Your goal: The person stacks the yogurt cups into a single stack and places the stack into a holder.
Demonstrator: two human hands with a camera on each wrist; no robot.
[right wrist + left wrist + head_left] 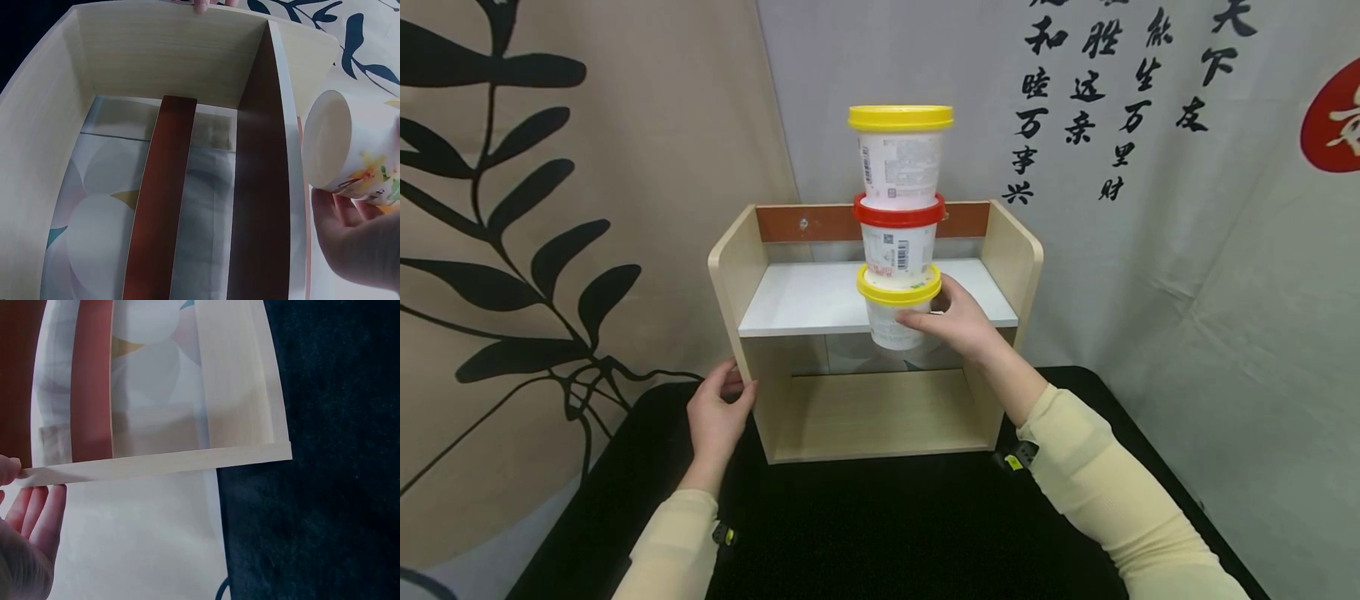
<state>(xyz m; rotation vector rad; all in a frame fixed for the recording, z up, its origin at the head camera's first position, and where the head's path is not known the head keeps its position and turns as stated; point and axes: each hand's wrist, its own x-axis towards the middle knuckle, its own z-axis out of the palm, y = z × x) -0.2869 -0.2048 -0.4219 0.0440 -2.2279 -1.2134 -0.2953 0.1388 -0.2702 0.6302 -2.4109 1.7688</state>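
Observation:
My right hand [958, 321] grips the lowest tub [889, 329] of a stack of three, its thumb at the near side. This tub is white with a yellow lid. On it stand a white tub with a red lid [897, 252] and another with a yellow lid [901, 162]. The stack is upright, its base just below the front edge of the white middle board [812, 293] of a small wooden shelf unit [880, 417]. With thumb and fingers on opposite faces, my left hand [34, 540] pinches the unit's left side panel [156, 464]. In the right wrist view the held tub [369, 156] shows flowers.
The shelf unit stands on a black-covered table [880, 525]. Behind it hang a beige cloth with dark leaf shapes [520, 333] and a grey cloth with black characters [1090, 83]. A brown-red rail [805, 223] runs across the unit's upper back.

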